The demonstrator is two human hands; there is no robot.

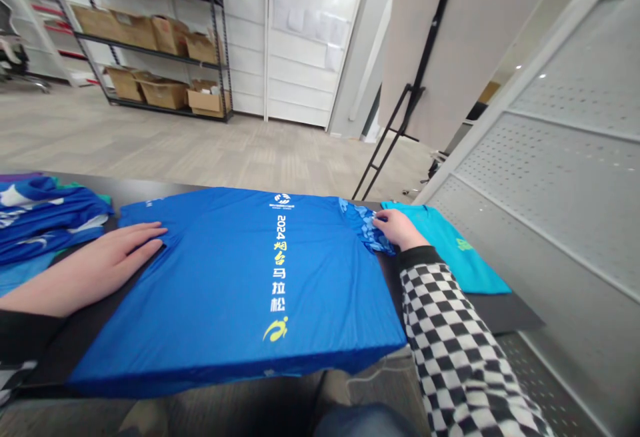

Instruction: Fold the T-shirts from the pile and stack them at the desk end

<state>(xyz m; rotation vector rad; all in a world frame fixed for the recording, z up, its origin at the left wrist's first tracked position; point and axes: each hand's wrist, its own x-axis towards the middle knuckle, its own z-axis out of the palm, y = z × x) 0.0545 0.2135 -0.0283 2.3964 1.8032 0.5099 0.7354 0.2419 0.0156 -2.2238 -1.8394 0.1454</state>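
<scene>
The blue shirt (225,283) is spread between the two hands on a dark surface (510,313), with its near edge draped over the front of that surface. A vertical line of print (279,263) runs down the fabric between the hands: "2024" and Chinese characters, with a round white logo (282,199) above and a yellow-green emblem (276,330) below.

The left hand (123,253) is laid flat, palm down, fingers extended and thumb slightly apart; its fingertips rest on the shirt near the left sleeve (155,209). It grips nothing.

The right hand (395,227) is narrow, with fingers bent and brought toward the thumb, and touches the patterned right sleeve (365,223). Whether fabric is pinched cannot be told.

To the left of the left hand lies a heap of garments (50,213), mainly blue with white markings. Just beside the right hand, on its right, a turquoise garment (450,250) lies flat. Beyond the left hand, across the floor (210,150), stands a shelf rack (150,50) loaded with cardboard boxes (165,93). Beyond the right hand stands a board on an easel (425,57).
</scene>
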